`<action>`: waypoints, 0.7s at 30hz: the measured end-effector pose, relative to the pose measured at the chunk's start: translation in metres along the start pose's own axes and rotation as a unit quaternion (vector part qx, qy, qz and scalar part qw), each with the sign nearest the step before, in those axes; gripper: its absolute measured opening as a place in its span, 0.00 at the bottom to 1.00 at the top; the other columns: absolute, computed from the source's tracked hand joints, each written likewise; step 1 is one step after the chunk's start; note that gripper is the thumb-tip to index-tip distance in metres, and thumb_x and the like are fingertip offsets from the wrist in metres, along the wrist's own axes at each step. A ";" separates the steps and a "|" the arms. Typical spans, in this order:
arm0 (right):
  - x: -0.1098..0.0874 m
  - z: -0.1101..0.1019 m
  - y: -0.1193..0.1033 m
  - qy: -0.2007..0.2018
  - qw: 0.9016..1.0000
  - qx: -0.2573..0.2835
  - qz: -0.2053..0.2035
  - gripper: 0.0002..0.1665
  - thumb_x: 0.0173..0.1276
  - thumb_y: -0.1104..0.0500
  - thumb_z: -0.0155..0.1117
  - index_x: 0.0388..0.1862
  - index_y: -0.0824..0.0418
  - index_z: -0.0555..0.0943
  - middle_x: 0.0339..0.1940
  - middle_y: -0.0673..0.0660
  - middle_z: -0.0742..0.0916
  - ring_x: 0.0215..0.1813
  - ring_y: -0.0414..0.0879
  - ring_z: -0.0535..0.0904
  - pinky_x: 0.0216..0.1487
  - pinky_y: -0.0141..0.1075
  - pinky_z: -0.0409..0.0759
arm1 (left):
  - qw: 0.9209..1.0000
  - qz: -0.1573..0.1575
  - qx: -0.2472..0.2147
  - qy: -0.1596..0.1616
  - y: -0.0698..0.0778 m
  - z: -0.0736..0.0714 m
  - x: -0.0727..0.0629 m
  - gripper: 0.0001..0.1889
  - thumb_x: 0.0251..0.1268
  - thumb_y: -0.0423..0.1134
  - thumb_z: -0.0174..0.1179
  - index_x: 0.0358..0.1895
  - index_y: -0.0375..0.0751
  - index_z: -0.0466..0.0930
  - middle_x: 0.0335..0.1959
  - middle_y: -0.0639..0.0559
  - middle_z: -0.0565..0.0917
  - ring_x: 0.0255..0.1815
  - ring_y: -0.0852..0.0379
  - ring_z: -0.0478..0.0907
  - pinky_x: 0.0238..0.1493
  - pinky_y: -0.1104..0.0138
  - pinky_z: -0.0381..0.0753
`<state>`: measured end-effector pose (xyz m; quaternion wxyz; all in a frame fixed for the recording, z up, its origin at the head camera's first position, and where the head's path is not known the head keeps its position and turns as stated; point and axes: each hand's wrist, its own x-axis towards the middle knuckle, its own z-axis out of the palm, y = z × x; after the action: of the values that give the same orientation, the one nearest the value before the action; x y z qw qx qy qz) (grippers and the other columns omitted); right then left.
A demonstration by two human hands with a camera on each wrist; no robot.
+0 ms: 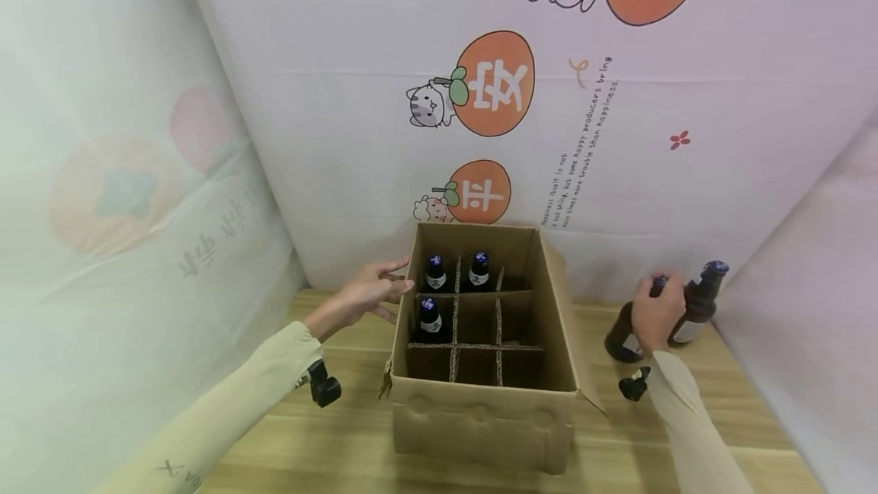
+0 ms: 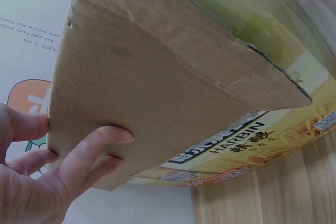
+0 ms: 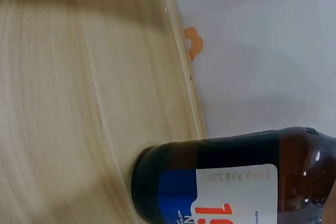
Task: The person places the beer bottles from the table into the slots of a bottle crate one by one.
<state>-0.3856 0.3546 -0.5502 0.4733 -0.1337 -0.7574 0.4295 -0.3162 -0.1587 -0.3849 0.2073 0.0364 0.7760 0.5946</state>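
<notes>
At the right side of the table, my right hand (image 1: 657,315) grips a brown beer bottle (image 1: 623,335) by its neck, its blue cap showing above the fingers. Its blue-and-white label shows in the right wrist view, where the bottle (image 3: 236,153) has its base near the table's back edge. A second brown bottle (image 1: 701,302) stands just right of this hand. With fingers spread, my left hand (image 1: 370,292) touches the left side of an open cardboard box (image 1: 483,395); in the left wrist view its fingertips (image 2: 118,135) press on a brown flap (image 2: 147,61).
Cardboard dividers (image 1: 473,294) split the box into compartments. Two blue-capped bottles stand in the back row, left (image 1: 435,274) and middle (image 1: 479,271); a third bottle (image 1: 430,320) is in the left middle compartment. White printed cloth (image 1: 343,97) encloses the wooden table (image 1: 329,433).
</notes>
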 end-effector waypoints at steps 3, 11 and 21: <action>0.001 -0.001 0.000 -0.024 1.000 -0.005 0.002 0.10 0.71 0.66 0.56 0.47 0.72 0.77 0.44 0.69 0.84 0.53 0.65 0.79 0.56 0.49 0.76 | 1.000 -0.007 -0.001 -0.004 0.001 0.001 0.000 0.36 0.79 0.35 0.57 0.85 0.45 0.53 0.76 0.31 0.69 0.71 0.27 0.72 0.45 0.54 0.94; 0.019 -0.018 -0.022 -0.203 0.979 -0.018 0.008 0.17 0.78 0.61 0.55 0.60 0.69 0.71 0.53 0.64 0.80 0.54 0.54 0.76 0.54 0.30 0.71 | 1.000 0.001 0.000 -0.007 0.009 -0.005 0.002 0.37 0.80 0.34 0.56 0.85 0.44 0.51 0.77 0.30 0.68 0.73 0.26 0.70 0.46 0.53 0.94; 0.024 -0.054 -0.028 -0.312 0.946 -0.085 -0.004 0.32 0.78 0.61 0.62 0.72 0.76 0.64 0.57 0.88 0.78 0.56 0.79 0.78 0.57 0.65 0.80 | 1.000 -0.008 -0.006 -0.005 0.001 -0.002 0.004 0.37 0.79 0.34 0.57 0.85 0.47 0.52 0.77 0.32 0.69 0.72 0.27 0.72 0.44 0.54 0.94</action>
<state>-0.3475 0.3808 -0.5045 0.2019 -0.0295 -0.9015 0.3818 -0.3209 -0.1593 -0.3846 0.2163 0.0320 0.7716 0.5973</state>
